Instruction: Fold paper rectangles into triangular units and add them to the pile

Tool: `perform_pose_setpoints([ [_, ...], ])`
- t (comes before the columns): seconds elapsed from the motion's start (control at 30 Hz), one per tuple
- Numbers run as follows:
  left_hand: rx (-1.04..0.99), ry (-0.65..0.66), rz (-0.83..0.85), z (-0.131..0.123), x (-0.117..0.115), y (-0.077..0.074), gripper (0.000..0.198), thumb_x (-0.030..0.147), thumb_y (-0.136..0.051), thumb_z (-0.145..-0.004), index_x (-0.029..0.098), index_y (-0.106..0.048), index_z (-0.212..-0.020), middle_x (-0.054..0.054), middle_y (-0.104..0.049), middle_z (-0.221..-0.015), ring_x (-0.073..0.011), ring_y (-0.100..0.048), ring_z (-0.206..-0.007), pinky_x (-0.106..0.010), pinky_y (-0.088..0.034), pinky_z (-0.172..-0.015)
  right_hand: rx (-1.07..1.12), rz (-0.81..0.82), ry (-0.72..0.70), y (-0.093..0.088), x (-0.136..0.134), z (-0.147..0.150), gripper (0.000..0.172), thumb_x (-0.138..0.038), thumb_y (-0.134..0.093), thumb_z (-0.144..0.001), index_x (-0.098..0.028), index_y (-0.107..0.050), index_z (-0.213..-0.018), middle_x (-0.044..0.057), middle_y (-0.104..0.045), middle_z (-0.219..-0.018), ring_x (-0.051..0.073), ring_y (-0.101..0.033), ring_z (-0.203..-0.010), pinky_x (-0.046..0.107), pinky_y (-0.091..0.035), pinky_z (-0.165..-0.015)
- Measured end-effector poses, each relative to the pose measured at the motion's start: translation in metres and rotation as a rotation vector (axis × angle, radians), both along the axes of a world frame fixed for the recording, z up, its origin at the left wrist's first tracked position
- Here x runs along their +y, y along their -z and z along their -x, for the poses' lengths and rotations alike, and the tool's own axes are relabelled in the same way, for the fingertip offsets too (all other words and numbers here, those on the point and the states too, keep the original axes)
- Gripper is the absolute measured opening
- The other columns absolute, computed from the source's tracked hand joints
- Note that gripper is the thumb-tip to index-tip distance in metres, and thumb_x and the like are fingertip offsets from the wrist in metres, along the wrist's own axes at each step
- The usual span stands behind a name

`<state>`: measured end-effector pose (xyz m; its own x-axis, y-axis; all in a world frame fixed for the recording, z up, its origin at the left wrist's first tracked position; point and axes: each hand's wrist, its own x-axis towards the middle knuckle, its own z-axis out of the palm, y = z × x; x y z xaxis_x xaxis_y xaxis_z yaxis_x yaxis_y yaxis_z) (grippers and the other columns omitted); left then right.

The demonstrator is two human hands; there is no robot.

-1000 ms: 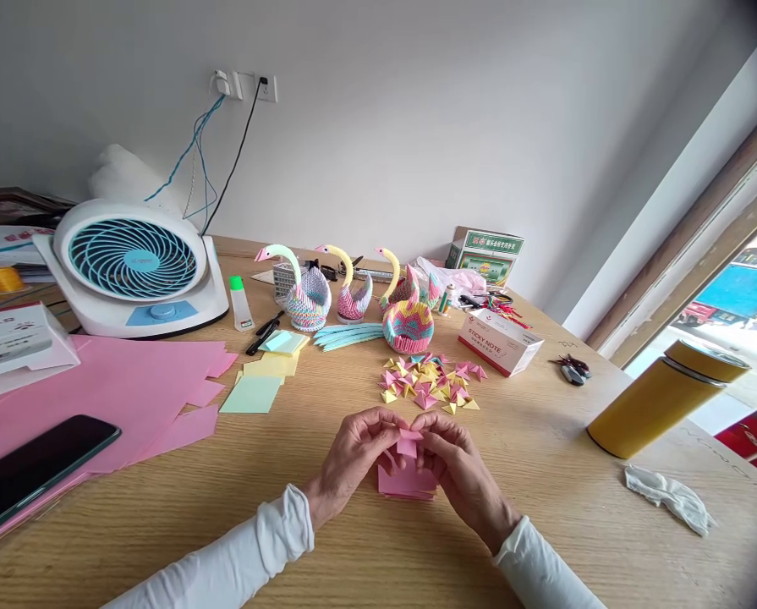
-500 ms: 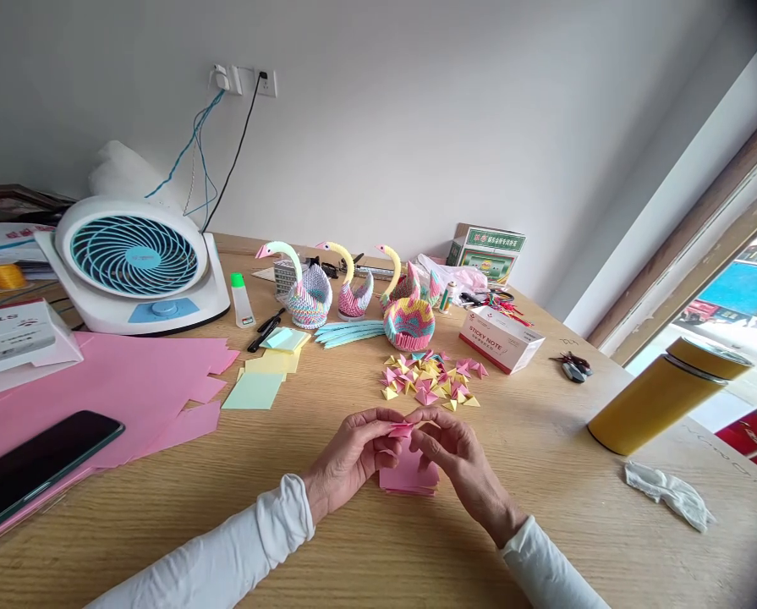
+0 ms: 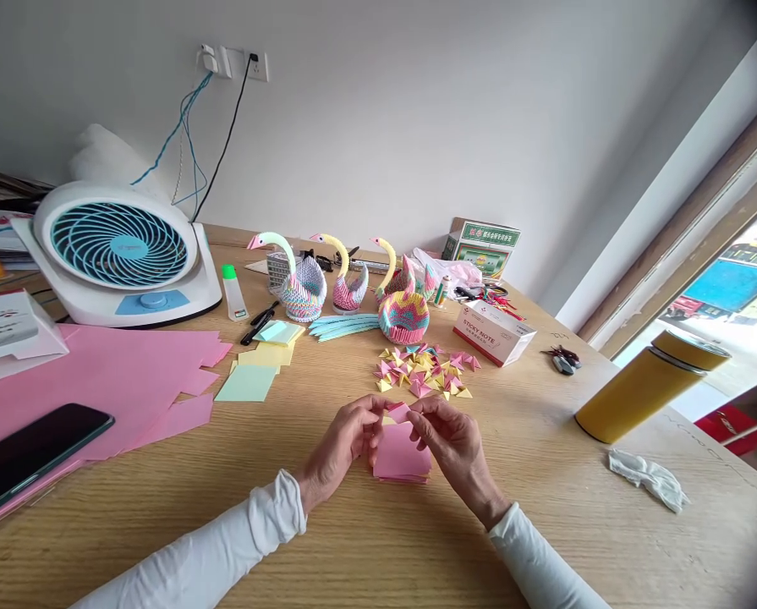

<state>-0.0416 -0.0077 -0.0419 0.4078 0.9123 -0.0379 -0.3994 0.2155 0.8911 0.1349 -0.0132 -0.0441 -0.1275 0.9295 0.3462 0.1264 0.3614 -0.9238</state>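
Observation:
Between my two hands is a small folded piece of pink paper, raised just above a stack of pink paper squares. My right hand pinches its right side between thumb and fingers. The fingers of my left hand are closed at its left side, partly hiding that edge. Beyond the hands lies a pile of small folded pink and yellow triangles. Behind the pile sits a round bowl of folded paper. Paper swans stand further back.
A white fan, a phone and pink sheets are on the left. Green squares lie nearer the middle. A sticky note box, yellow flask and crumpled white tissue are on the right.
The pink piece has turned, showing a flatter face. My left fingers have moved slightly left from it, uncovering more of the stack. The whole view has shifted a little.

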Motion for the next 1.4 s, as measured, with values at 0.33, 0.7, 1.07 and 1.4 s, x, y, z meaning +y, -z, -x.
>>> perform_pose_setpoints([
  [0.33, 0.275, -0.166, -0.289, -0.0066, -0.0026, -0.0047, 0.028, 0.038, -0.070, -0.077, 0.012, -0.066, -0.087, 0.000, -0.062, -0.059, -0.0105, -0.055, -0.049, -0.022, -0.047, -0.049, -0.132, -0.110, 0.004, -0.0002, -0.0043, 0.0013, 0.017, -0.034, -0.061, -0.089, -0.019, -0.067, -0.083, 0.003, -0.064, -0.078, 0.013, -0.060, -0.059, 0.024, -0.046, -0.053],
  [0.7, 0.223, -0.178, -0.289, -0.0060, -0.0035, -0.0043, 0.026, 0.035, -0.073, -0.075, 0.011, -0.070, -0.085, -0.004, -0.069, -0.063, -0.0120, -0.060, -0.053, -0.022, -0.051, -0.052, -0.040, 0.036, 0.001, 0.0050, -0.0051, 0.0009, 0.021, -0.040, -0.065, -0.085, -0.019, -0.064, -0.085, 0.002, -0.068, -0.065, 0.016, -0.064, -0.057, 0.026, -0.048, -0.054],
  [1.07, 0.236, -0.224, -0.314, -0.0058, -0.0036, -0.0061, 0.030, 0.041, -0.072, -0.075, 0.011, -0.071, -0.082, -0.007, -0.072, -0.071, -0.0131, -0.063, -0.045, -0.024, -0.050, -0.046, -0.009, 0.047, -0.023, 0.0021, -0.0057, -0.0002, 0.017, -0.036, -0.068, -0.084, -0.019, -0.066, -0.085, 0.002, -0.068, -0.068, 0.014, -0.064, -0.058, 0.024, -0.048, -0.056],
  [1.4, 0.169, -0.243, -0.334, -0.0064, -0.0039, -0.0033, 0.021, 0.033, -0.075, -0.074, 0.013, -0.071, -0.079, -0.001, -0.067, -0.060, -0.0118, -0.062, -0.042, -0.020, -0.049, -0.042, 0.122, 0.098, -0.069, -0.0005, -0.0074, 0.0010, 0.016, -0.034, -0.070, -0.083, -0.018, -0.067, -0.082, 0.001, -0.068, -0.066, 0.011, -0.062, -0.053, 0.021, -0.046, -0.053],
])
